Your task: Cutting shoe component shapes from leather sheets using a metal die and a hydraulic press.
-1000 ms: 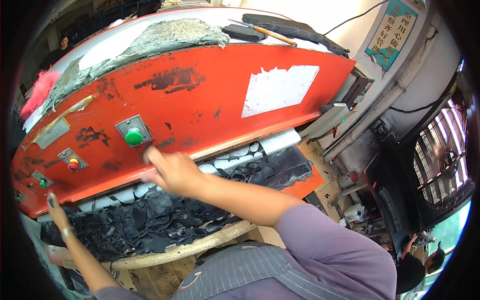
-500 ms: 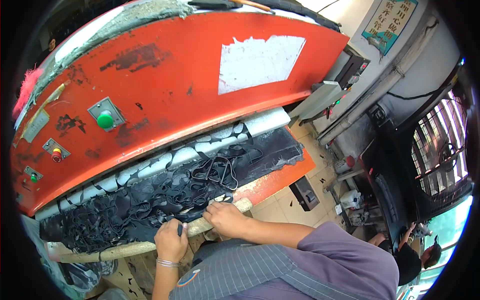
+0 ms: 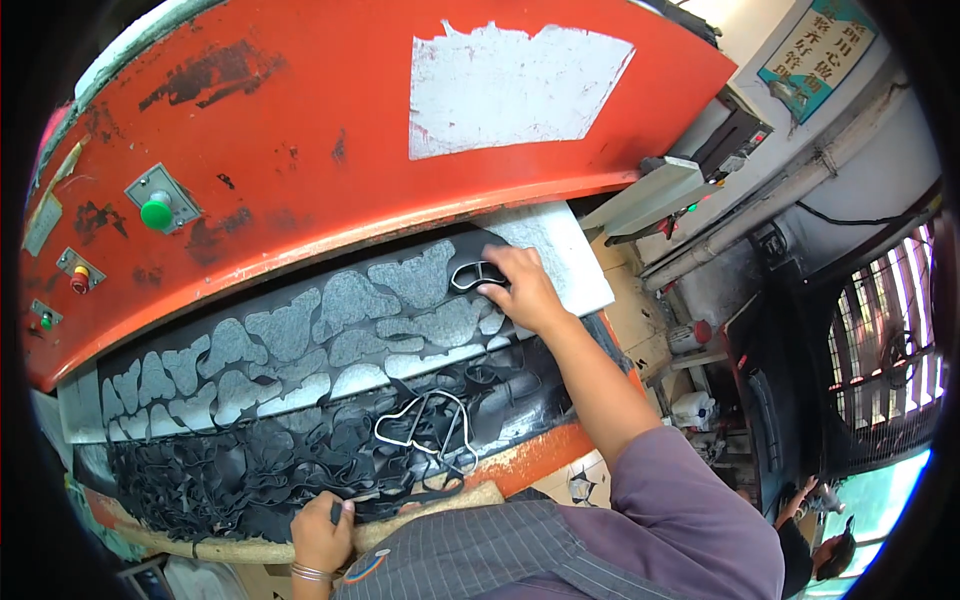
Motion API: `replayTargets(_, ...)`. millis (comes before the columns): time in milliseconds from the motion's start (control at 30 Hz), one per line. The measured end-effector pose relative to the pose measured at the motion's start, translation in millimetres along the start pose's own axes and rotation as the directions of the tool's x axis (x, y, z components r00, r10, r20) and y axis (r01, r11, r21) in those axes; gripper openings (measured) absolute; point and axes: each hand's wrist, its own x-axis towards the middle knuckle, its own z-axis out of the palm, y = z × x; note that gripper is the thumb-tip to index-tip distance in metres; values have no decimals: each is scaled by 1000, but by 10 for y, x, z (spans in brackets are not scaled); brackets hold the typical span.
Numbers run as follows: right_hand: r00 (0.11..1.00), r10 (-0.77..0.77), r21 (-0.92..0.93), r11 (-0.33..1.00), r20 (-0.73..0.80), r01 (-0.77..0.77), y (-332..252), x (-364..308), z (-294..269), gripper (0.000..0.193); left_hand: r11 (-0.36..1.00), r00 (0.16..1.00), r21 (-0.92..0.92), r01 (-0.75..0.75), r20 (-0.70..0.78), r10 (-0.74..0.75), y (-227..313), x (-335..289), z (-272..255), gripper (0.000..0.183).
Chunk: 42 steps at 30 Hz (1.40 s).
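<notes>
My left hand (image 3: 322, 530) rested by the pale rail (image 3: 235, 550), its grip unclear; past dark scraps (image 3: 250, 470), the white board (image 3: 570, 265) had slid out within reach, my right hand (image 3: 527, 290) now gripping a metal die (image 3: 479, 269) over it.

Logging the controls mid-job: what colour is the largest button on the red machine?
Green; the largest button shows in the head view.

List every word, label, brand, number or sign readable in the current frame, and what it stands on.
Teal wall sign: columns of gold characters, wording not copied here.
Pale label at the left of the red panel: too small to read.
White sheet on that panel: no readable text.
</notes>
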Motion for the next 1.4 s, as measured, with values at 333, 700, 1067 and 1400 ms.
replayTargets(333,1000,3,225,974,-10,0,374,192,-79,45,971,969,-15,238,-67,-238,205,46,-87,23)
replayTargets(700,990,-115,157,980,-77,126,447,232,195,54,963,944,-103,251,-194,-267,176,-100,-121,23)
replayTargets(1067,983,-160,-58,986,-91,155,151,205,100,61,869,849,-494,27,-447,-281,-333,31,-572,21)
replayTargets(1400,871,-436,267,833,-226,485,-2351,648,644,51,936,252,-350,43,-903,-349,-2880,1410,-2471,53)
